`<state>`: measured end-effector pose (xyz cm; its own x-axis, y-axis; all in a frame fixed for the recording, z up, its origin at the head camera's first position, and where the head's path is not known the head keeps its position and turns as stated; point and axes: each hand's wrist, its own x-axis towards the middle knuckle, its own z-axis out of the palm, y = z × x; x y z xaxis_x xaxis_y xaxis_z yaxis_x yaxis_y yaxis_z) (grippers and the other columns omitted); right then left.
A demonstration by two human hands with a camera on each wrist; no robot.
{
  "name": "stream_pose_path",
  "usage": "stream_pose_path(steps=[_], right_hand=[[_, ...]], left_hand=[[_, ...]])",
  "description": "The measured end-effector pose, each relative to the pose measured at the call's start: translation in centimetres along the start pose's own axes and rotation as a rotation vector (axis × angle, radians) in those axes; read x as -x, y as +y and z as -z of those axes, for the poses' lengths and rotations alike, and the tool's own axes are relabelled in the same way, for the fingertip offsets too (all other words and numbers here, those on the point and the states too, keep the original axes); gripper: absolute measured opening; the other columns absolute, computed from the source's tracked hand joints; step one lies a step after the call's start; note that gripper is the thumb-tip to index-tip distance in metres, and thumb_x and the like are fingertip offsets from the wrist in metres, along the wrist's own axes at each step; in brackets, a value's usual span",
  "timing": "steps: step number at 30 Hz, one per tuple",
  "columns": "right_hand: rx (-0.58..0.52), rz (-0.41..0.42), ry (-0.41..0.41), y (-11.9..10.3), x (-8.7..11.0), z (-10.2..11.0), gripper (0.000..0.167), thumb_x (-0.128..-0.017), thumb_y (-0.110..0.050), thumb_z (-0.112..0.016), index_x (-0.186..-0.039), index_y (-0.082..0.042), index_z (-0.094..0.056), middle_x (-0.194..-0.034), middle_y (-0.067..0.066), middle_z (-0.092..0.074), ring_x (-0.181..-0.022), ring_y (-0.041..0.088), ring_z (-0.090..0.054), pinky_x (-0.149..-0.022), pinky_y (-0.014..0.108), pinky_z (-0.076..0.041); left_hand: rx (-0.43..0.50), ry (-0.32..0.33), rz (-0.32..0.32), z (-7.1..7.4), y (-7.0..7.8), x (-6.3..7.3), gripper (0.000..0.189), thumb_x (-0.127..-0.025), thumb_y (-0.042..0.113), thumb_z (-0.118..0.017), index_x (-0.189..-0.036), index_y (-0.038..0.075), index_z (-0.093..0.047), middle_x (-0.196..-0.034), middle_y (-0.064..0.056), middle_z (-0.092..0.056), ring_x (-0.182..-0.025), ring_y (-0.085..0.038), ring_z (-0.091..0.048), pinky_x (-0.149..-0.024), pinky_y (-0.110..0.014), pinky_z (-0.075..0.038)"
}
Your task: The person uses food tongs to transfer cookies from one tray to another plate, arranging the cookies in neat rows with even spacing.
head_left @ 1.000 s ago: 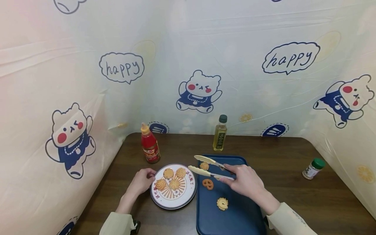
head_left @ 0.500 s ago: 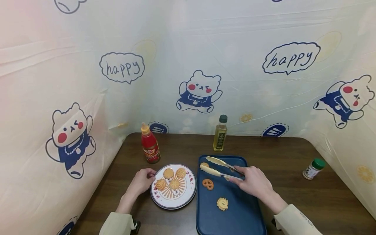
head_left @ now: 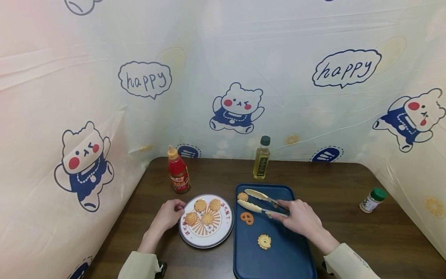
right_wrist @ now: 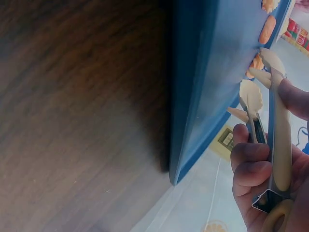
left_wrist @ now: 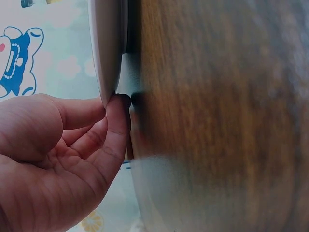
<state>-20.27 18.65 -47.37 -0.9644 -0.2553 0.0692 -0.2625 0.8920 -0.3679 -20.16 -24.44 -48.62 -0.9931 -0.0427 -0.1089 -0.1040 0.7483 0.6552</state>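
Note:
My left hand (head_left: 169,214) pinches the left rim of a white printed plate (head_left: 216,238), thumb above and fingers below in the left wrist view. Several cookies (head_left: 190,219) lie on that plate. Over the blue tray (head_left: 278,259), my right hand (head_left: 302,217) grips a pair of tongs (head_left: 261,209) with cream tips. The tong arms are spread with nothing pinched between them. Their tips stand close to a swirl cookie (head_left: 242,197) in the tray's far left corner. Nearer in the tray are a pretzel cookie (head_left: 247,218) and a round scalloped cookie (head_left: 264,241).
A red sauce bottle (head_left: 179,174) stands behind the plate, and an oil bottle (head_left: 261,159) behind the tray. At the right is a green-capped jar (head_left: 372,200). A printed cloth (head_left: 195,77) surrounds the brown table (head_left: 334,201).
The right hand and tongs have shifted right from the gap between plate and tray to over the tray, then stayed nearly in place. The left hand and plate have not moved.

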Motion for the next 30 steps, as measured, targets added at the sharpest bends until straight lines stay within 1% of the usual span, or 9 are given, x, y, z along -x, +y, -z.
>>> stream_pose_path(steps=[4,10,18,26,30], right_hand=[[0.005,0.004,0.003,-0.16,-0.01,-0.02,0.062,-0.085,-0.055,-0.072,-0.129,-0.012,-0.068,-0.05,-0.005,-0.043,-0.042,0.011,-0.034,-0.045,0.029,-0.027],[0.01,0.019,0.02,-0.28,-0.05,-0.08,0.059,-0.085,-0.053,-0.073,-0.128,-0.012,-0.069,-0.05,-0.006,-0.038,-0.041,0.011,-0.034,-0.044,0.028,-0.028],[0.023,0.016,0.028,-0.42,0.09,-0.18,0.057,-0.086,-0.052,-0.072,-0.127,-0.013,-0.07,-0.05,-0.006,-0.042,-0.042,0.012,-0.036,-0.044,0.029,-0.029],[0.032,0.026,0.041,-0.41,0.13,-0.18,0.056,-0.086,-0.052,-0.072,-0.126,-0.013,-0.07,-0.05,-0.006,-0.041,-0.043,0.012,-0.037,-0.045,0.029,-0.029],[0.03,0.024,0.039,-0.36,0.14,-0.24,0.055,-0.086,-0.052,-0.072,-0.126,-0.014,-0.07,-0.05,-0.006,-0.041,-0.043,0.012,-0.037,-0.045,0.029,-0.029]], left_hand=[[0.001,0.002,-0.007,0.0,-0.03,-0.03,0.016,-0.093,0.002,-0.065,-0.109,-0.001,-0.069,-0.09,-0.006,-0.064,-0.082,-0.021,-0.057,-0.078,-0.043,-0.049],[0.005,0.003,0.011,-0.04,0.06,-0.02,0.016,-0.093,0.002,-0.065,-0.109,-0.001,-0.069,-0.09,-0.007,-0.064,-0.083,-0.022,-0.057,-0.079,-0.042,-0.049],[0.002,0.004,0.015,-0.02,0.05,0.0,0.016,-0.093,0.003,-0.066,-0.108,0.0,-0.07,-0.09,-0.007,-0.064,-0.083,-0.021,-0.056,-0.078,-0.042,-0.048],[-0.008,0.014,-0.015,0.04,0.11,0.03,0.015,-0.093,0.001,-0.066,-0.106,-0.001,-0.07,-0.088,-0.007,-0.064,-0.082,-0.021,-0.057,-0.078,-0.042,-0.048],[-0.005,0.014,-0.009,0.03,0.04,0.01,0.015,-0.093,0.002,-0.066,-0.107,-0.001,-0.07,-0.088,-0.006,-0.064,-0.082,-0.021,-0.057,-0.078,-0.042,-0.048]])
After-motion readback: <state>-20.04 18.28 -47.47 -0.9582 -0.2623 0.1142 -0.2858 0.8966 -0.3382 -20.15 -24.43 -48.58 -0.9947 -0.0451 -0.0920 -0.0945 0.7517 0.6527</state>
